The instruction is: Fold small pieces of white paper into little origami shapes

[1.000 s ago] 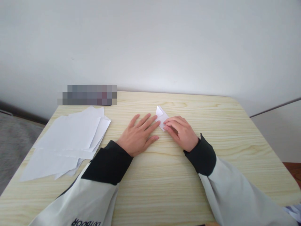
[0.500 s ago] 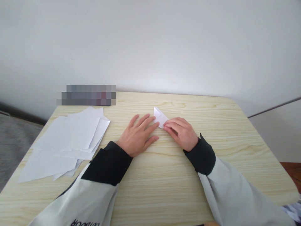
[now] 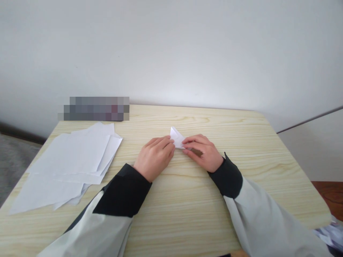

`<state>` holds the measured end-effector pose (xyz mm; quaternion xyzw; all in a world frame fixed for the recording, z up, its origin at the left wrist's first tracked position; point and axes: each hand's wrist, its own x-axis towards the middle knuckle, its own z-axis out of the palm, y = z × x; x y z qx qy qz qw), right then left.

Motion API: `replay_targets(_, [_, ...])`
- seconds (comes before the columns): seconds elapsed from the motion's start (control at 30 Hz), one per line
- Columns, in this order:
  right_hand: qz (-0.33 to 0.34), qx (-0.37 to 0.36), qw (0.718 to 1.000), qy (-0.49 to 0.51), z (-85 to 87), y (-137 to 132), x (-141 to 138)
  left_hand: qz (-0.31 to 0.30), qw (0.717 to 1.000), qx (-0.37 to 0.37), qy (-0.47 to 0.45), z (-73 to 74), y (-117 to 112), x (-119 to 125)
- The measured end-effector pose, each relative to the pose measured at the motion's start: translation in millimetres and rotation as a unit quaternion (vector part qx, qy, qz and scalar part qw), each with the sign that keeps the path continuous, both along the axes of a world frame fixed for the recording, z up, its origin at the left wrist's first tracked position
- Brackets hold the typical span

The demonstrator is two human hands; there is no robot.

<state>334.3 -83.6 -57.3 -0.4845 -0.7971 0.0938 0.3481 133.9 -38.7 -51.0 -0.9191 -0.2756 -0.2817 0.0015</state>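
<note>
A small folded piece of white paper (image 3: 177, 139) is between my two hands near the middle of the table, with a pointed corner toward the wall. My left hand (image 3: 155, 156) has its fingers drawn together and grips the paper's left edge. On the other side, my right hand (image 3: 205, 152) pinches the right end between thumb and fingers. My fingertips cover both ends of the paper.
Loose white paper sheets (image 3: 72, 153) lie overlapping on the left of the wooden table (image 3: 184, 207). Behind them, at the back left edge, is a blurred-out dark object (image 3: 93, 109). A white wall (image 3: 187, 53) rises behind the table.
My left hand has gone from spread fingers lying by the paper to fingers closed on its left edge. The folded paper has turned slightly, and the right hand keeps its pinch.
</note>
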Motion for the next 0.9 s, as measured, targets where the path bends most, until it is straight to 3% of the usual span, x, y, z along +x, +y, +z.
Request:
replay_targets(0.3, [-0.132,-0.028,0.991,0.012,0.1,0,-4,0.035,0.998,0.032,0.038,1.9,-15,-2])
replay_targets(0.4, [-0.145,-0.05,0.988,0.009,-0.9,3,-3,0.053,0.996,0.041,0.057,1.0,-23,-2])
replay_targets(0.67, [-0.15,-0.086,0.985,-0.023,-0.2,6,-6,0.022,0.995,0.039,0.09,0.3,-25,-4])
replay_targets(0.9, [-0.177,-0.079,0.98,0.054,-3.1,7,-6,0.018,0.996,0.051,0.075,-1.1,-23,-1])
